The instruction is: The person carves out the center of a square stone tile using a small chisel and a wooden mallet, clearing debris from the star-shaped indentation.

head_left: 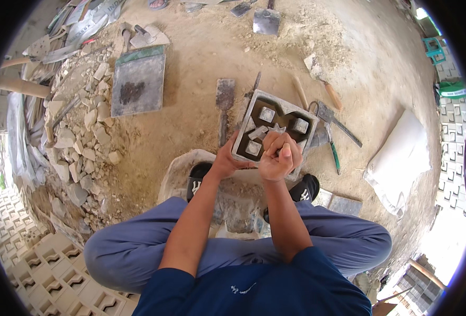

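A square grey block (258, 96), like a concrete mould, sits tilted in front of me, with a raised rim and small square studs standing in its dark hollow. My left hand (228, 161) grips its near left corner. Over the near right part of the block, my right hand (281, 157) is closed in a fist; whatever it holds is hidden by the fingers. A loose grey piece (258, 132) leans inside the hollow beside a stud. Beneath the block, a pale stone-like support (177, 171) shows between my feet.
A flat scraper (225, 95) lies left of the block. To the right are a wooden-handled tool (332, 96), a green-handled tool (336, 157) and a white sack (401, 160). Broken rubble (88, 137) and a grey slab (138, 81) lie left; a trowel (143, 36) lies beyond.
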A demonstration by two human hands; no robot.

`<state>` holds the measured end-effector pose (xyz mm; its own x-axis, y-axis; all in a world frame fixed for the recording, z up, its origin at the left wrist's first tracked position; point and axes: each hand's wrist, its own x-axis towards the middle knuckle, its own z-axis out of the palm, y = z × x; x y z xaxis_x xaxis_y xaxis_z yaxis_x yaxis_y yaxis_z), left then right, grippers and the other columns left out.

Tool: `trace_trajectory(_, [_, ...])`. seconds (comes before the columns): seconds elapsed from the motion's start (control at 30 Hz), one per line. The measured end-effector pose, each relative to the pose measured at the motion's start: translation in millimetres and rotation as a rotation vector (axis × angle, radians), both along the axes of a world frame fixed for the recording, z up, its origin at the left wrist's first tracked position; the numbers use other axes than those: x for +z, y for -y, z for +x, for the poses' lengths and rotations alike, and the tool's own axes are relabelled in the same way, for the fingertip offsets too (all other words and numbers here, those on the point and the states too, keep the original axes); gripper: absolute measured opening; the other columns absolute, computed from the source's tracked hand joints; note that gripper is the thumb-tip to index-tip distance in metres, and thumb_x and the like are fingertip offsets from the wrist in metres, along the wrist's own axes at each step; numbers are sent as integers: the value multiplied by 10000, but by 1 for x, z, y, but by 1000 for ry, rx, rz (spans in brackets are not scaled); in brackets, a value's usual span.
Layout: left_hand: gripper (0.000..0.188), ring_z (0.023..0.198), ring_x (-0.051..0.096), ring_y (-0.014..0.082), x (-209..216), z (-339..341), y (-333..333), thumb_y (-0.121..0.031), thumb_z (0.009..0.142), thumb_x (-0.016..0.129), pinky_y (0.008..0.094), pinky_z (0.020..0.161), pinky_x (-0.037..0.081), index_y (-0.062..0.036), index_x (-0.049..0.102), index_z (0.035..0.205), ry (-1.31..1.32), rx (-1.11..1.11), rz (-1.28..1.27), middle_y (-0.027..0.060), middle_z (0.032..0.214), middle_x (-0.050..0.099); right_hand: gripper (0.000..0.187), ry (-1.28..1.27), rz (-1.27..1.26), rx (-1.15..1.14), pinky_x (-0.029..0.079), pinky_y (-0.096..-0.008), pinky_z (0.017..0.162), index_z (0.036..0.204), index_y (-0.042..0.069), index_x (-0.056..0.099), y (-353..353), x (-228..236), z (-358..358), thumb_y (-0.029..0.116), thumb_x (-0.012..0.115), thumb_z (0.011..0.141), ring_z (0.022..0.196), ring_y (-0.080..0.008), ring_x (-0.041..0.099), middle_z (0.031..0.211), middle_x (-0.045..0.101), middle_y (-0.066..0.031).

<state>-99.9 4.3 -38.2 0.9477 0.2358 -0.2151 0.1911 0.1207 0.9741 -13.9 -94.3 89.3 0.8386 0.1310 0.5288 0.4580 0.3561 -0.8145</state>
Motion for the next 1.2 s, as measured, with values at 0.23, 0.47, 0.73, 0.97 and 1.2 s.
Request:
trace_trajectory(0.23, [1168,1127,564,107,-24,-10,-8,-108,610,961,309,961,503,12,267,1541,96,26,314,88,1292,629,551,1,-46,-7,227,-305,418,554,44,343,-8,-6,3,369,420,993,411,-142,350,487,358,-47])
trace_trajectory(0.47, [1157,1177,569,159,-24,-5,-4,-185,609,970,313,1002,479,4,301,1533,63,35,-3,109,1409,542,498,52,-96,14,246,-308,425,555,58,385,-14,-18,11,332,443,966,419,-137,362,489,379,-49])
trace_trajectory(0.73, [1120,1206,574,161,-17,0,-8,-178,611,946,316,1023,459,-2,323,1525,93,23,73,130,1349,608,517,150,-264,-10,281,-310,413,555,39,373,-16,-16,-14,324,426,983,405,-170,427,494,424,-66])
trace_trajectory(0.97, [1005,1238,567,186,-18,-2,-4,-219,703,872,345,1034,452,-3,328,1520,110,7,44,168,1359,595,472,255,-321,-55,289,-338,408,588,43,366,-37,-12,-18,237,380,1018,410,-214,416,540,441,-71])
trace_trajectory(1.2, [1022,1203,579,173,-44,-4,-9,-182,672,893,324,1030,450,-26,342,1518,224,-69,71,129,1326,608,471,246,-196,12,316,-325,404,581,46,412,-37,-6,-19,240,402,1010,406,-218,438,522,437,-71])
